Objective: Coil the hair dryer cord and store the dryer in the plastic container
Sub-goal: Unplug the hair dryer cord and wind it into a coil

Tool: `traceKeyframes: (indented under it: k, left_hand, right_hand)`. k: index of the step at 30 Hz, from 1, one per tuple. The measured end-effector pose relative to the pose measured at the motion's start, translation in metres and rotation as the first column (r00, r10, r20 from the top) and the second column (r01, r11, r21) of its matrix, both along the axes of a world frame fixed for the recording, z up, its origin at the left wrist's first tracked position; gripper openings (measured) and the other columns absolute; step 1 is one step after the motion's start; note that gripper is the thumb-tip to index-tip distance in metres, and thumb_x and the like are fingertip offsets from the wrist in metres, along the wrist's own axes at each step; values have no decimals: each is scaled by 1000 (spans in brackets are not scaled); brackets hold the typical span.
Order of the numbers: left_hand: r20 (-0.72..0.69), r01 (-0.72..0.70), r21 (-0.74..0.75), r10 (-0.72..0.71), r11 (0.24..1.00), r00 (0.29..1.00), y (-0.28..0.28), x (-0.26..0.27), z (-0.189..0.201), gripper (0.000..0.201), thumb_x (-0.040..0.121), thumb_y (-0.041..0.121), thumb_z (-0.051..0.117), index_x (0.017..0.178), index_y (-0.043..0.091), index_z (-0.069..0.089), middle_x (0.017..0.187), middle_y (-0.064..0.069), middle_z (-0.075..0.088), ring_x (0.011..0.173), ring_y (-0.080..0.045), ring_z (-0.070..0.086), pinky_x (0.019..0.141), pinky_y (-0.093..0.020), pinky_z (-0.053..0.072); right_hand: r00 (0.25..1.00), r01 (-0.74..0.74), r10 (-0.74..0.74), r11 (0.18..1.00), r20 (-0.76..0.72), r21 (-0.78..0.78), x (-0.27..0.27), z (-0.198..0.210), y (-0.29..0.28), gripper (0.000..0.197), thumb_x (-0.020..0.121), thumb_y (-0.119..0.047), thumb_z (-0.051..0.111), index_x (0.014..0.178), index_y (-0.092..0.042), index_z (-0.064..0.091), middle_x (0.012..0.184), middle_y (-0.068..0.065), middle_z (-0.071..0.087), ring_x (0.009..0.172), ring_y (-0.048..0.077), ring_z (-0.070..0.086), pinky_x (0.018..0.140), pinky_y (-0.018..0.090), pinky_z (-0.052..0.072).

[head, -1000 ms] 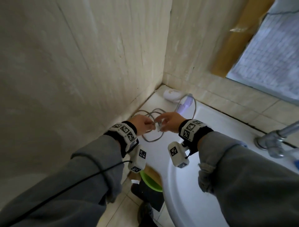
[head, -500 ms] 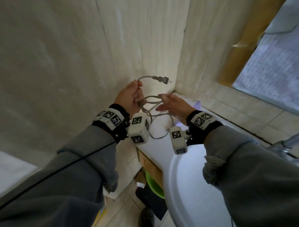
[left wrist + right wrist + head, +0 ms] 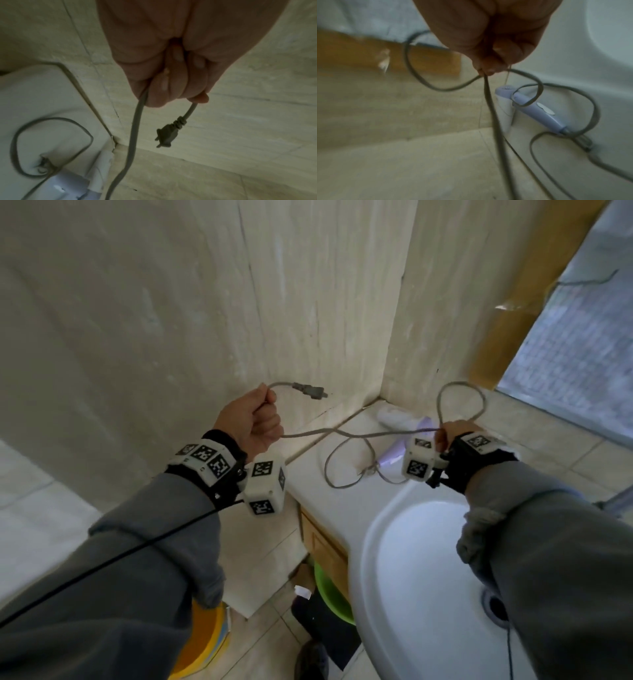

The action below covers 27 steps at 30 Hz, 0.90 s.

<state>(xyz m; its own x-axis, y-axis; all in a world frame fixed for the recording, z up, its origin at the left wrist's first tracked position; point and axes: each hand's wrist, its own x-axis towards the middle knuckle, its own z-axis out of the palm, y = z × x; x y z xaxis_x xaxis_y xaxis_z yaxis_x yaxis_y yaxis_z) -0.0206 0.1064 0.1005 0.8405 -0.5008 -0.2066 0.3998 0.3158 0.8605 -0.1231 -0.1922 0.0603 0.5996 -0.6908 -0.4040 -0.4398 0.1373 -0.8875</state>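
My left hand (image 3: 260,419) is raised beside the wall and grips the grey cord (image 3: 346,433) just behind its plug (image 3: 310,390), which sticks out to the right; the plug (image 3: 169,136) hangs below the fist in the left wrist view. My right hand (image 3: 452,431) pinches the cord (image 3: 489,102) further along, a loop (image 3: 462,402) standing above it. The cord stretches between both hands. The lilac and white hair dryer (image 3: 534,108) lies on the counter in the corner, more cord looped around it. No plastic container is identifiable.
A white sink basin (image 3: 411,577) fills the lower right, its drain (image 3: 496,609) at the edge. Tiled walls meet in the corner behind the counter (image 3: 308,470). Below are a wooden cabinet (image 3: 325,546), a green basin (image 3: 334,594) and a yellow object (image 3: 205,635) on the floor.
Both hands rose from the counter with the cord, then moved apart: the left stayed near the wall holding the plug end, the right drew the cord out to the right.
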Motion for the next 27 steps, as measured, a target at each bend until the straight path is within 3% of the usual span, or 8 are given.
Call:
traceKeyframes:
  k: [4,6,8,10,15,19,24,27]
  left_hand:
    - [57,30,119,-37,992,998,5,-9,-7,38,98,29,33,67,14,48,31,9,27,27,-6,21,37,-17,21]
    - [119,24,217,-51,976,992,7,-10,-10,38,98,29,35,70,12,54,32,8,29,30,-7,21,38,-19,20]
    - [165,30,278,-78,960,983,11,-11,-13,37,98,26,34,79,10,61,34,7,34,32,-7,24,38,-18,24]
    - [171,48,304,-104,951,980,13,-11,-15,36,98,21,32,83,8,62,36,7,41,32,-7,26,37,-17,28]
    - [72,115,291,-141,950,987,-5,-16,-15,29,98,14,31,83,8,55,47,2,59,31,-5,31,35,-16,31]
    - [-6,195,294,-203,936,979,-22,-23,-17,23,96,10,33,80,8,50,51,-6,64,32,-8,36,36,-15,30]
    - [11,304,472,-350,828,937,-44,-28,-26,23,95,5,30,78,8,45,53,-9,68,35,-12,40,39,-19,31]
    - [8,327,565,-401,758,916,-55,-31,-33,24,94,1,28,75,9,40,56,-8,71,35,-12,41,45,-24,26]
  right_hand:
    - [996,24,-40,983,-83,-182,2,4,-1,38,96,-26,44,127,-4,49,121,20,60,105,34,58,86,33,49]
    - [996,59,-61,998,72,31,10,2,-11,40,96,-23,43,129,0,48,102,11,70,111,32,60,75,22,53]
    - [951,151,-224,938,213,312,16,5,-15,29,99,-17,39,119,-3,54,54,-3,68,80,19,68,44,12,49]
    - [910,210,-350,852,222,480,15,11,-9,22,100,-13,36,90,-7,55,34,0,59,47,14,62,33,15,45]
    - [888,75,-240,917,391,391,21,18,9,30,95,3,32,87,-10,57,76,9,62,58,16,64,48,20,53]
    - [883,-83,-61,956,466,283,29,31,32,48,78,21,28,75,-13,62,84,5,68,83,17,61,75,26,51]
    - [828,-227,-127,815,546,534,29,52,54,27,81,3,32,62,-5,50,61,10,66,72,24,67,75,32,54]
    - [825,-292,-158,704,543,647,29,58,62,18,72,3,35,63,-8,47,52,4,50,44,15,53,51,21,47]
